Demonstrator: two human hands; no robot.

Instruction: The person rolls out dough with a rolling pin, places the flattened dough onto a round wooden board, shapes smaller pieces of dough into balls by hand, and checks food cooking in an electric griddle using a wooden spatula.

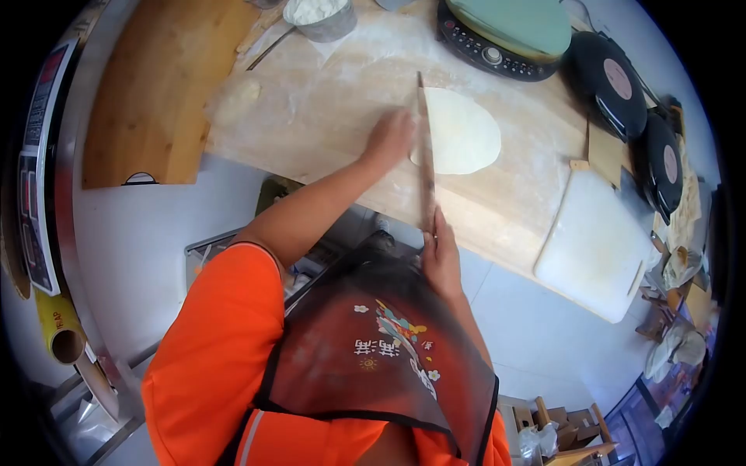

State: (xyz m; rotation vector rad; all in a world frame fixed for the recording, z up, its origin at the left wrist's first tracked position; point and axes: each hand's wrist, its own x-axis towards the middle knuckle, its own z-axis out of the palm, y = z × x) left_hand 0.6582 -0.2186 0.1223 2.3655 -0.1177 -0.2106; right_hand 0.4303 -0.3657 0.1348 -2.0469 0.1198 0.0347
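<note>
A flat, pale sheet of dough [465,133] lies on the floured wooden board [326,116]. Along its left side runs a long, narrow blade [427,155], pointing away from me. My right hand [442,252], at the near edge of the board, is closed round the near end of the blade. My left hand [392,136] is beside the far half of the blade, on its left; its fingers are blurred, and whether they touch the blade or the dough cannot be made out.
A metal bowl of flour [326,25] stands at the far left, with a thin-handled tool [270,48] beside it. A green-lidded electric griddle [505,35] stands at the far side. Black round pans [606,81] and a white cutting board [594,241] are at the right.
</note>
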